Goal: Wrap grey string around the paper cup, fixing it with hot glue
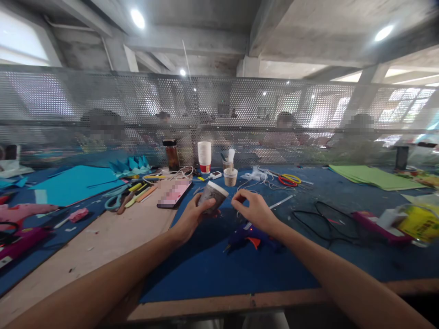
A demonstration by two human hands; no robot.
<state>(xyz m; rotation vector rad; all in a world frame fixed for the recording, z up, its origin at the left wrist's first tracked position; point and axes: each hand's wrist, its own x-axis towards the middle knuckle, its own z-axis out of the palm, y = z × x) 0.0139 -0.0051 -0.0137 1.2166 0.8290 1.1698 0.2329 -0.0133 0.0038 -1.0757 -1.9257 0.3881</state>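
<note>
My left hand [194, 215] is wrapped round a dark-sided paper cup [213, 195], tilted with its white rim toward the right. Just to the right of the cup, my right hand [254, 208] has its fingers curled with the fingertips pinched together; whatever they hold is too small to make out. A blue glue gun [252, 236] with an orange trigger lies on the blue mat [219, 269] below my right hand. A thin white stick [281, 201] lies just beyond that hand.
A phone [174, 193], markers and scissors [115, 198] lie at left, with teal paper [73, 183] and a pink glue gun [20, 212]. Stacked cups [204, 155], a jar [171, 154], red-yellow scissors [288, 179], black wire [320, 218] and green paper [370, 176] sit farther back. Behind a mesh screen [219, 109] sit other people.
</note>
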